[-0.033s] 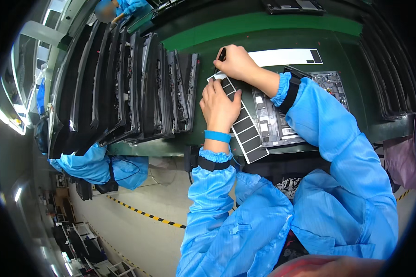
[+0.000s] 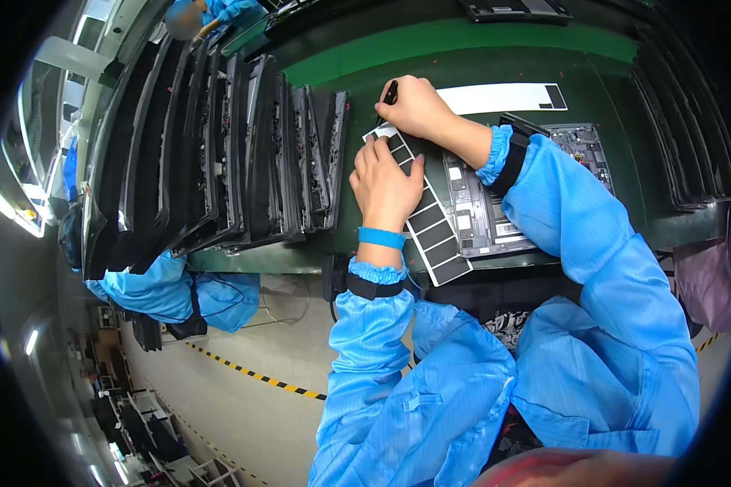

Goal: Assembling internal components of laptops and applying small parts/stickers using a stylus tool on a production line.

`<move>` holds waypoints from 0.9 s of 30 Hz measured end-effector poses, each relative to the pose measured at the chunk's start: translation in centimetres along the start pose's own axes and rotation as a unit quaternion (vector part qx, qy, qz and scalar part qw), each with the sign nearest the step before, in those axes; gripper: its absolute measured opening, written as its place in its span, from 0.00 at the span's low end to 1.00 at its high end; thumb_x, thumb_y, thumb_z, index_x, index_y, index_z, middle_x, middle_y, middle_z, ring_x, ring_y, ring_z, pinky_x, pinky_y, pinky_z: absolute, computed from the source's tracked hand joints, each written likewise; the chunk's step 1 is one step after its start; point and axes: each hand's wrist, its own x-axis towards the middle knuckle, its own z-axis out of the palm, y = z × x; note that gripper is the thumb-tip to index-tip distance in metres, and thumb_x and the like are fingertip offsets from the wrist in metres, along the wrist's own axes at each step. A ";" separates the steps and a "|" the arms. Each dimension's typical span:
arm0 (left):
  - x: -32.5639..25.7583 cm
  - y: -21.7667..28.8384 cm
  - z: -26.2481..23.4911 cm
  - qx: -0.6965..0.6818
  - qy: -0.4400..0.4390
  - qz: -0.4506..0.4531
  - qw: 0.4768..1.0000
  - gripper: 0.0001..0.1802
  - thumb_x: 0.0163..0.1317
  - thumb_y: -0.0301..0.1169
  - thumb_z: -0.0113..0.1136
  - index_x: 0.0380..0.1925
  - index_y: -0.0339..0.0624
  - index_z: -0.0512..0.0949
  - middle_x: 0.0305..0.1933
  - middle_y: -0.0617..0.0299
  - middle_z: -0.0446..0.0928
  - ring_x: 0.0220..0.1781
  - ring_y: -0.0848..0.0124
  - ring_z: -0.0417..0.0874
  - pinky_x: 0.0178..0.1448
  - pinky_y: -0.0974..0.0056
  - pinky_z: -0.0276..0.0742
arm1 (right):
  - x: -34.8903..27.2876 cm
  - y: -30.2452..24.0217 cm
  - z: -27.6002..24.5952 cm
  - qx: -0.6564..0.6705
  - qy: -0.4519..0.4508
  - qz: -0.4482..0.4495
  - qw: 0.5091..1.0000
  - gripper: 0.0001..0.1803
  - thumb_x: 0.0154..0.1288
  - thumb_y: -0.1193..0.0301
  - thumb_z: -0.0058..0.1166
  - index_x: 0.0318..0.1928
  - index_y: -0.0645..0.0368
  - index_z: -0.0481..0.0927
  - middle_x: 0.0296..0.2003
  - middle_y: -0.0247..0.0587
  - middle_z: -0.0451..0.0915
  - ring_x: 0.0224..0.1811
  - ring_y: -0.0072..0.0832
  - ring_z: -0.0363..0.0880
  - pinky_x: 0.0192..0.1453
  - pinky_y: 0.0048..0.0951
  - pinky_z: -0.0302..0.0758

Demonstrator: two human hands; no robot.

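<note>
My left hand point(image 2: 387, 183) lies flat with its fingers spread, pressing on a white strip of black rectangular stickers point(image 2: 432, 226). At the strip's far end, my right hand point(image 2: 415, 106) is closed round a slim black pen-like tool point(image 2: 391, 92). The tool's tip is down by the far corner of the strip; its exact kind is hard to make out. Just right of the strip lies an opened laptop base point(image 2: 483, 215) with its inner parts showing, partly covered by my right forearm. Beyond that forearm is a second white sheet point(image 2: 499, 98) with a black patch at its right end.
Many laptop bases point(image 2: 244, 154) stand on edge in a long row at the left. Another dark stack point(image 2: 681, 122) stands at the right edge of the green table point(image 2: 365, 73). A black laptop part point(image 2: 516, 10) lies at the back. A co-worker's blue sleeve point(image 2: 237, 11) shows at far left.
</note>
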 end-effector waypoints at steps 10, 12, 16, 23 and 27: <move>0.3 0.2 -0.4 -0.026 -0.051 -0.013 0.998 0.38 0.57 0.47 0.61 0.61 0.35 0.63 0.68 0.41 0.61 0.70 0.50 0.59 0.68 0.47 0.57 | -0.3 0.9 1.0 0.034 -0.018 -0.034 0.999 0.10 0.50 0.71 0.59 0.30 0.65 0.84 0.27 0.54 0.82 0.33 0.46 0.84 0.42 0.36 0.80; 0.2 0.0 -0.4 -0.025 -0.041 -0.007 0.999 0.38 0.57 0.46 0.62 0.61 0.35 0.63 0.68 0.40 0.62 0.70 0.49 0.60 0.68 0.47 0.57 | -0.4 0.5 0.9 0.035 -0.013 -0.048 0.998 0.10 0.50 0.71 0.59 0.31 0.65 0.84 0.28 0.54 0.83 0.33 0.45 0.84 0.43 0.35 0.80; 0.0 -0.3 0.0 -0.044 -0.033 -0.013 0.998 0.38 0.55 0.46 0.63 0.59 0.34 0.63 0.67 0.40 0.62 0.67 0.48 0.61 0.67 0.46 0.57 | -1.6 -0.3 0.5 0.054 -0.010 -0.110 0.992 0.11 0.51 0.72 0.60 0.35 0.66 0.84 0.30 0.54 0.84 0.34 0.42 0.85 0.44 0.33 0.80; 0.0 -0.5 0.1 -0.092 -0.033 -0.028 0.995 0.32 0.53 0.46 0.66 0.52 0.40 0.69 0.60 0.47 0.70 0.65 0.49 0.63 0.65 0.46 0.59 | -2.2 -0.9 -1.8 0.214 0.020 -0.040 0.976 0.08 0.54 0.74 0.61 0.33 0.67 0.84 0.27 0.48 0.84 0.30 0.31 0.86 0.37 0.27 0.81; 1.4 -1.7 -0.3 -0.140 -0.061 -0.037 0.988 0.28 0.53 0.45 0.66 0.50 0.41 0.73 0.64 0.43 0.65 0.66 0.46 0.62 0.63 0.42 0.62 | -3.8 -1.6 -8.4 0.366 -0.008 -0.031 0.930 0.09 0.58 0.74 0.61 0.36 0.70 0.82 0.29 0.44 0.83 0.30 0.29 0.85 0.34 0.26 0.83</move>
